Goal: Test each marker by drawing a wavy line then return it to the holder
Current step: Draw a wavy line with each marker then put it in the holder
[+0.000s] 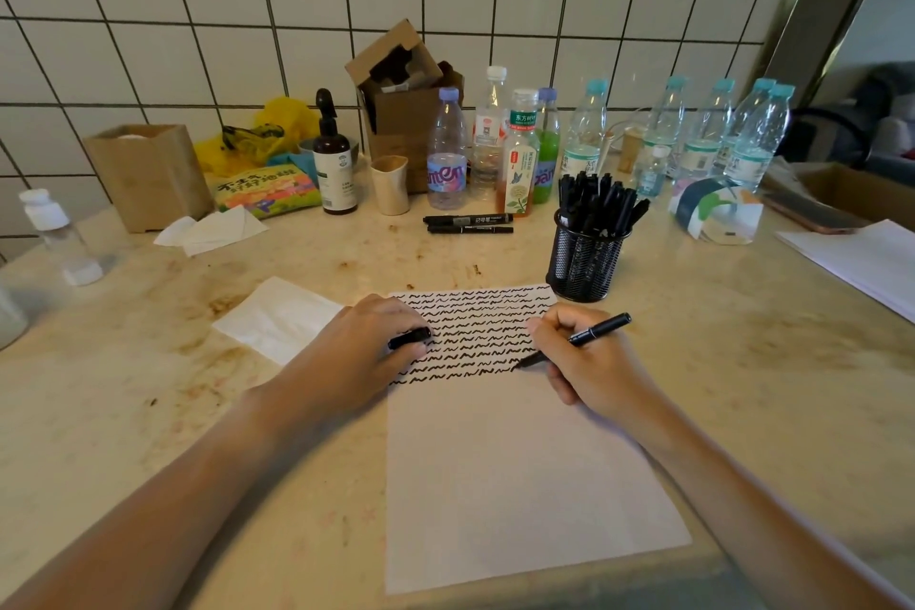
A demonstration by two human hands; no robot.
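right hand: right hand (589, 362) pinches a slim black plastic marker (577, 339) in a writing grip, fingers curled round the lower barrel, tip down on the paper at the right end of the bottom row of squiggles.
left hand: left hand (366, 352) rests on the left edge of the sheet, fingers curled over a short black cap (410, 338). Judging by the bare tip, it's this marker's cap.
paper: white sheet of paper (505, 476) flat on the counter; top part filled with rows of black wavy lines, lower part blank.
holder: black wire-mesh cylindrical cup (584, 263), just beyond the sheet's top right corner, packed with black markers standing upright.
strays: two black markers (468, 223) lie side by side on the beige stone counter (148, 362), well behind the sheet and outside the holder.
step: mid-test, wavy line being drawn or about to start; plenty of markers to go, can't tell which are done.
handling: marker is light, rigid, smooth plastic, likely a bit slippery. Hold low on the barrel to draw. Felt tip is soft, so light pressure.
return: recap first by pushing the cap straight on, then take the mid-barrel and drop it vertically into a gap.
risk: holder is crowded and probably light, so a sideways nudge could tip it. Thin paper may slide unless the left hand pins it.
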